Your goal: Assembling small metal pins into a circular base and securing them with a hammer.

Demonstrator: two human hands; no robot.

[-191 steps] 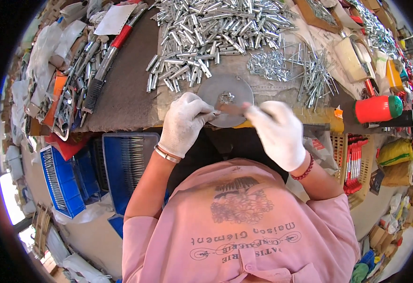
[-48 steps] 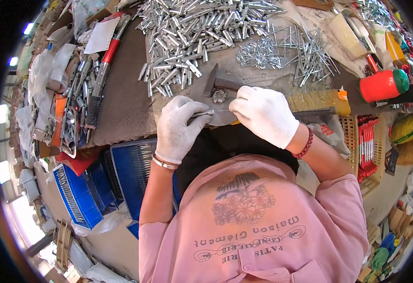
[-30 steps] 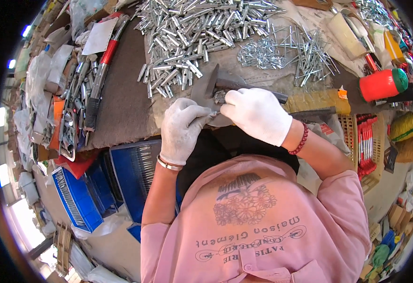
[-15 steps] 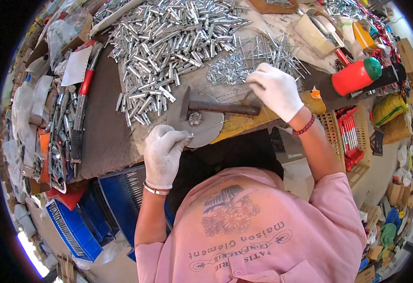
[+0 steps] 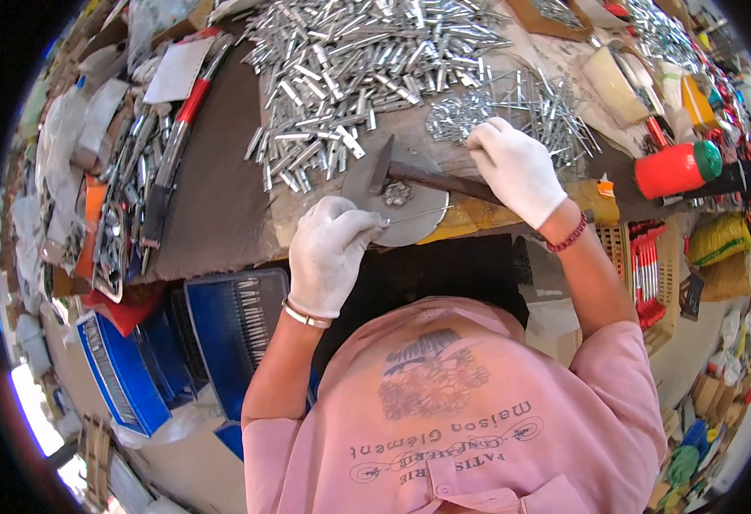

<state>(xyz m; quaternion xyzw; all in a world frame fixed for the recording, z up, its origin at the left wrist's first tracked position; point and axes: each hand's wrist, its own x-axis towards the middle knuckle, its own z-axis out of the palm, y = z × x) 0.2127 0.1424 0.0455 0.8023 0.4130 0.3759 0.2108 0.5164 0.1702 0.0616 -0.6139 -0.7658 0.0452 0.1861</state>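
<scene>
My left hand (image 5: 331, 257), in a white glove, pinches one end of a thin metal rod (image 5: 422, 212) between thumb and fingers. The rod points right over a round grey plate (image 5: 433, 231). On that plate sits a small silvery lump (image 5: 397, 194). Beside the lump lies a hammer (image 5: 435, 179) with a dark handle, its far end hidden by my right hand. My right hand (image 5: 521, 176), also gloved, has its fingers drawn together at the lower edge of a heap of small metal pins (image 5: 457, 116). Whatever its fingertips hold is hidden.
A large heap of metal tubes (image 5: 332, 77) covers the bench's back. Long thin rods (image 5: 547, 111) spread right of the pins. A red bottle with a green lid (image 5: 675, 170) lies at the right. Tools (image 5: 127, 188) crowd the left; blue bins (image 5: 221, 334) stand below.
The whole view has shifted, so the bench appears farther right. My right hand has come left relative to the hammer and now covers its handle end. My left hand still holds the rod.
</scene>
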